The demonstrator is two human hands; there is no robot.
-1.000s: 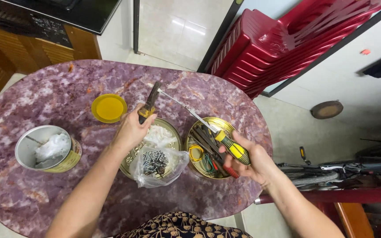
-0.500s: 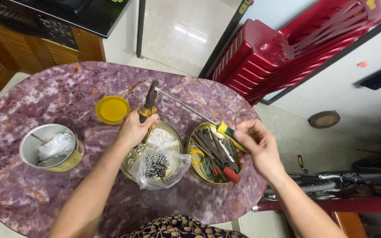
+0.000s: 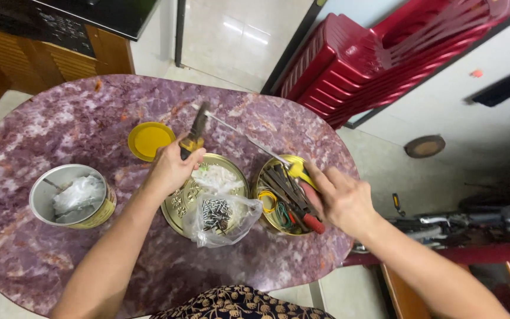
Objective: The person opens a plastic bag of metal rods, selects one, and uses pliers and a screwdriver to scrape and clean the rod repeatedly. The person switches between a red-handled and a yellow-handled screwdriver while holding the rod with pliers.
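My left hand (image 3: 171, 168) grips a tool with a yellow and black handle (image 3: 195, 134) that sticks up over the far rim of a round gold tin (image 3: 175, 210). That tin holds white scraps and a clear plastic bag of screws (image 3: 216, 214). My right hand (image 3: 340, 198) holds a long screwdriver with a yellow handle (image 3: 299, 169); its thin shaft (image 3: 243, 137) points away to the upper left. The handle rests over a second gold tin (image 3: 265, 214) full of tools, among them one with a red handle (image 3: 313, 223).
A yellow lid (image 3: 149, 140) lies on the purple marbled table (image 3: 60, 118). A metal can with a white bag inside (image 3: 72, 198) stands at the left. Stacked red plastic chairs (image 3: 385, 53) are beyond the table. A wooden cabinet (image 3: 42, 59) is at the upper left.
My right hand has moved left and down, bringing the yellow-handled screwdriver onto the tool tin. My left hand has stayed on its tool at the tin's rim.
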